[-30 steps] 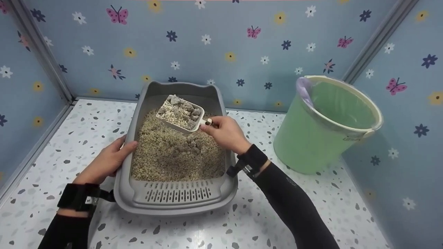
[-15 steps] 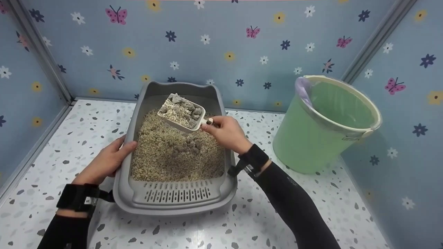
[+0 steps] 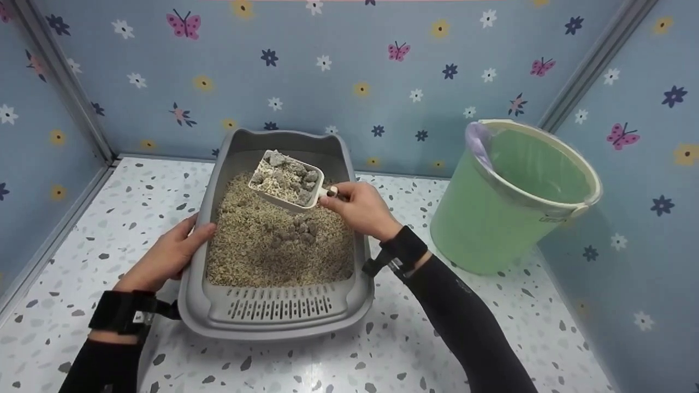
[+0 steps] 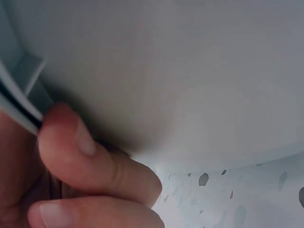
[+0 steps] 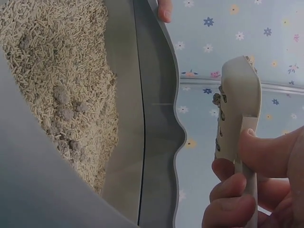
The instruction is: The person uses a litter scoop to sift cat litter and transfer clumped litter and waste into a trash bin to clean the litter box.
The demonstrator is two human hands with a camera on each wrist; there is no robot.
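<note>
A grey litter box (image 3: 278, 326) with a slotted front ledge holds pale pellet litter (image 3: 246, 251). Several grey clumps (image 3: 300, 229) lie on the litter near its middle. My right hand (image 3: 365, 212) grips the short handle of a cream litter scoop (image 3: 285, 181), holding it over the box's back half. Pellets and grey clumps fill the scoop; its slotted side shows in the right wrist view. At the box's left side, my left hand (image 3: 169, 251) grips the rim, thumb on top. In the left wrist view its curled fingers (image 4: 104, 171) reach under the edge.
To the right stands a green bin (image 3: 486, 218) with a cream rim and a clear and lilac liner (image 3: 480, 144). Blue flowered walls (image 3: 349, 71) enclose the back and both sides. The floor (image 3: 415, 344) is white with grey speckles.
The scoop rose slightly and came back down, staying over the box. My left hand and the litter box have stayed put.
</note>
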